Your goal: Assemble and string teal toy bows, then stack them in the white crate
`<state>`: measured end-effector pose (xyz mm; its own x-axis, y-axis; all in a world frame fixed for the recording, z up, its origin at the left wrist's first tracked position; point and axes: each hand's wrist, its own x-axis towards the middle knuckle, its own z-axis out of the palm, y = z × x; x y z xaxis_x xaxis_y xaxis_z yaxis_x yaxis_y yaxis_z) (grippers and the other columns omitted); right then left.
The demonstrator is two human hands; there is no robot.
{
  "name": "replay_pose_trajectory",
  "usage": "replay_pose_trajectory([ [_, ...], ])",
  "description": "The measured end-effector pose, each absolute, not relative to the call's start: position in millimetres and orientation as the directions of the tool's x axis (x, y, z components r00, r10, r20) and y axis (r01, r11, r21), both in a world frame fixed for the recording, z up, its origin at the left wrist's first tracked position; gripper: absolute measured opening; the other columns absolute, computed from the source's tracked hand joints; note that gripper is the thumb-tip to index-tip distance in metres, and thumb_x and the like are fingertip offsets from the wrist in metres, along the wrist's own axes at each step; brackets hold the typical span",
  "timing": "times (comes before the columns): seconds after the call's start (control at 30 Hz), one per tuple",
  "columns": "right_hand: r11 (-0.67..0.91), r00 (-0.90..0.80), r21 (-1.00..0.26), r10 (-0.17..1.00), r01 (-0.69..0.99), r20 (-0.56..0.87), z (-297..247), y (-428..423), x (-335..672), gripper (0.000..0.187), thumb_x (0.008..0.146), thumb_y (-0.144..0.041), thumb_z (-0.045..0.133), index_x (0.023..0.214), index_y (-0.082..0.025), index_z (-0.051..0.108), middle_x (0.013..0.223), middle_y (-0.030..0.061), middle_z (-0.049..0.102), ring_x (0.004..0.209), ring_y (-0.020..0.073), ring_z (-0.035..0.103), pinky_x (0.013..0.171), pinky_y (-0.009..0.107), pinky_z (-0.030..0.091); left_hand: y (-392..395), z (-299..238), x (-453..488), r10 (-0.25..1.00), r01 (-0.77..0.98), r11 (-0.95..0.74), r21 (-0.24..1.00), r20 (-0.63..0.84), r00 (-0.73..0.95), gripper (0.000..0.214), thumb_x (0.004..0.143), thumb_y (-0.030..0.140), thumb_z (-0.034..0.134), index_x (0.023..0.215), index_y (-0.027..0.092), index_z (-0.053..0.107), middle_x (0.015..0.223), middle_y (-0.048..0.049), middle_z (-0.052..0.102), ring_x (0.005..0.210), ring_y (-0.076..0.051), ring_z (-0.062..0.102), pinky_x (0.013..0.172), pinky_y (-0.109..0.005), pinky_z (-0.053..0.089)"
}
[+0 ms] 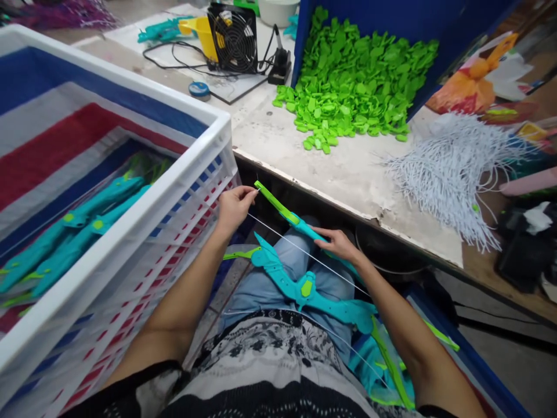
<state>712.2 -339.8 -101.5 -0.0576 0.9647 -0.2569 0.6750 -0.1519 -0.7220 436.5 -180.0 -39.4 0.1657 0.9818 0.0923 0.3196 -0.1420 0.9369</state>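
My left hand [236, 206] pinches the end of a white string [300, 244] at the tip of a toy bow's green limb [278, 201]. My right hand [339, 244] grips this toy bow [310, 231] by its teal part, just past the green limb. From beside my left fingers the string runs slack-free down under my right forearm. A second toy bow [282, 284], teal with green limbs and a green centre piece, lies across my lap below the held one. Its own string passes over my shirt.
On the left stands a white crate [224, 125] lined with striped cloth, holding several teal bows [87, 220]. The table [265, 125] ahead bears a heap of green pieces [361, 75], a bundle of white strings [448, 168], a black fan [234, 38] and a blue tape roll [199, 89].
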Motion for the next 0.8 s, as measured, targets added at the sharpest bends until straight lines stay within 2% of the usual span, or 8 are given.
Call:
replay_pose_trajectory([
  [0.2,-0.146,-0.06,-0.746,0.968,0.65,-0.242,-100.4,-339.4,711.2,0.048,0.08,-0.034,0.058,0.127,-0.024,0.058,0.121,0.0012,0.064,0.09,0.0217,0.065,0.076,0.029,0.051,-174.1,-40.0,438.2,0.967,0.351,-0.217,0.911,0.152,0.204,0.016,0.074,0.028,0.06,0.072,0.014,0.068,0.055,0.0006,0.06,0.052,-0.01,0.052,0.053,-0.021,0.037],
  [0.3,-0.155,-0.052,-0.754,0.969,0.639,-0.243,-100.3,-338.8,709.8,0.048,0.079,-0.033,0.059,0.127,-0.024,0.058,0.119,0.0006,0.065,0.094,0.0234,0.066,0.084,0.033,0.052,-171.3,-38.3,440.6,0.968,0.297,-0.204,0.933,0.145,0.207,0.014,0.073,0.028,0.062,0.071,0.014,0.064,0.055,0.0004,0.06,0.052,-0.01,0.053,0.052,-0.021,0.038],
  [0.37,-0.132,-0.061,-0.771,0.974,0.623,-0.217,-100.1,-341.2,707.9,0.047,0.079,-0.031,0.059,0.125,-0.024,0.059,0.121,0.0012,0.064,0.103,0.0248,0.064,0.092,0.036,0.049,-170.0,-35.3,441.8,0.972,0.193,-0.138,0.971,0.095,0.216,0.019,0.071,0.03,0.065,0.082,0.014,0.061,0.054,0.0014,0.06,0.047,-0.009,0.051,0.048,-0.02,0.037],
  [0.47,-0.087,-0.085,-0.783,0.981,0.615,-0.176,-103.2,-347.4,706.9,0.044,0.081,-0.032,0.057,0.125,-0.024,0.059,0.124,0.0031,0.062,0.113,0.0261,0.06,0.099,0.04,0.045,-168.5,-31.4,442.1,0.947,0.036,0.039,0.999,-0.048,0.319,0.043,0.069,0.038,0.069,0.1,0.013,0.054,0.054,0.0027,0.06,0.036,-0.006,0.041,0.038,-0.018,0.029],
  [0.57,-0.03,-0.123,-0.746,0.981,0.665,-0.148,-107.2,-344.4,708.7,0.042,0.083,-0.035,0.055,0.125,-0.028,0.059,0.122,0.0035,0.064,0.109,0.0264,0.062,0.096,0.041,0.049,-166.6,-31.1,443.1,0.912,-0.028,0.166,0.986,-0.142,0.385,0.048,0.065,0.045,0.072,0.093,0.01,0.055,0.052,0.0014,0.059,0.034,-0.005,0.037,0.035,-0.019,0.027],
  [0.63,0.059,-0.135,-0.669,0.989,0.741,-0.062,-100.1,-333.1,704.7,0.04,0.083,-0.038,0.057,0.122,-0.03,0.061,0.116,0.0048,0.067,0.104,0.0274,0.064,0.092,0.043,0.051,-168.2,-31.2,445.7,0.907,-0.059,0.18,0.982,-0.143,0.396,0.048,0.064,0.046,0.073,0.09,0.01,0.056,0.052,0.0009,0.059,0.034,-0.005,0.037,0.035,-0.019,0.027],
  [0.7,0.148,-0.118,-0.586,0.989,0.796,0.089,-81.9,-314.6,691.3,0.036,0.084,-0.039,0.056,0.119,-0.03,0.063,0.11,0.0072,0.069,0.101,0.0271,0.064,0.09,0.044,0.051,-173.6,-31.2,449.7,0.9,-0.072,0.166,0.983,-0.122,0.418,0.046,0.065,0.046,0.073,0.09,0.011,0.056,0.053,0.0006,0.06,0.035,-0.005,0.037,0.035,-0.018,0.027],
  [0.8,0.265,-0.096,-0.562,0.945,0.784,0.312,-49.1,-275.8,657.0,0.035,0.091,-0.034,0.047,0.122,-0.024,0.06,0.108,0.0096,0.067,0.101,0.0229,0.062,0.09,0.04,0.051,-183.0,-32.6,455.3,0.905,-0.075,0.154,0.985,-0.111,0.41,0.043,0.066,0.045,0.073,0.089,0.012,0.056,0.052,0.0013,0.059,0.035,-0.004,0.036,0.035,-0.018,0.025],
])
